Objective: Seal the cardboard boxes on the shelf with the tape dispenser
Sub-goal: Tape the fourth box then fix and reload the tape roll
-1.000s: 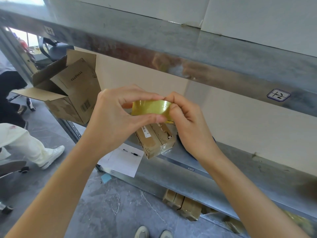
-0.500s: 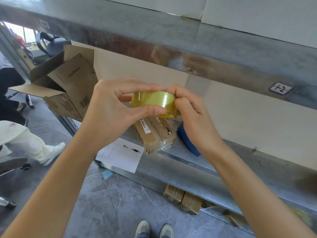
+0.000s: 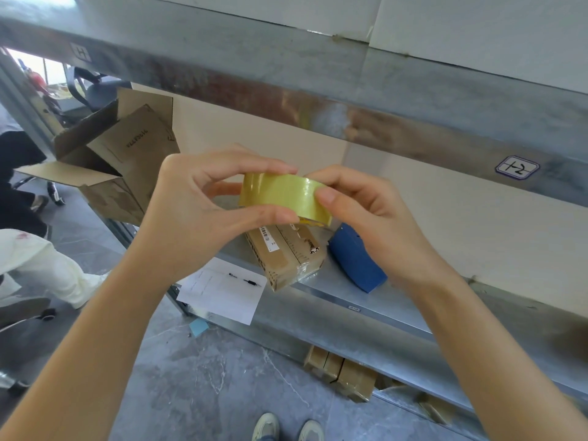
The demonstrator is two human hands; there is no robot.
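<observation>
Fingers of the left hand are gripping the yellowish clear tape roll above the grey metal shelf; the right hand has shifted its thumb onto the roll's face, probably feeling for the tape's end. The small brown cardboard box and blue tape dispenser are lying untouched below.

Both bare forearms reach up from the bottom corners and converge mid-frame. The left hand is curled into a C, thumb underneath, fingers arched over the top, pinching the roll of tape from its left side. The right hand meets it from the right, thumb pressed flat on the roll's outer face, index finger hooked over the upper edge, remaining fingers folded behind. Wrists are slightly bent inward, knuckles raised.
</observation>
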